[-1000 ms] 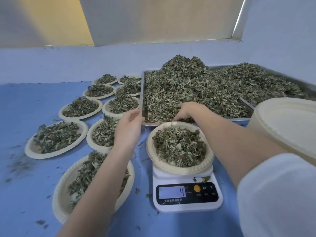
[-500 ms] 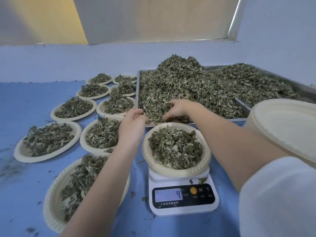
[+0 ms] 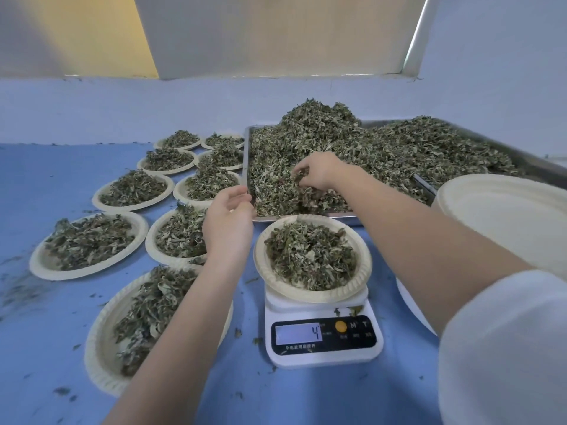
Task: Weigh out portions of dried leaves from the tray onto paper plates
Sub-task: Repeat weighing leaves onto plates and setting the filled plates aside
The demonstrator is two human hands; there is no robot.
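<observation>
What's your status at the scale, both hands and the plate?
Right hand pinching dried leaves over the tray. Left hand open at the tray's near-left corner. Plate loaded on the scale, display shows 4. Nothing in the way.

The dried leaves point(image 3: 352, 154) are crumpled grey-green flakes heaped in a shallow metal tray point(image 3: 540, 167), piled highest beyond the right hand's fingertips point(image 3: 299, 176), which pinch a small tuft at the near-left part of the heap. The tray's left rim lies just beside the left hand's fingertips point(image 3: 242, 191). A leaf-filled paper plate point(image 3: 362, 271) sits on a white scale point(image 3: 322, 357), nearer than both sets of fingers. More filled plates point(image 3: 40, 262) lie flat, left of the left fingers.
</observation>
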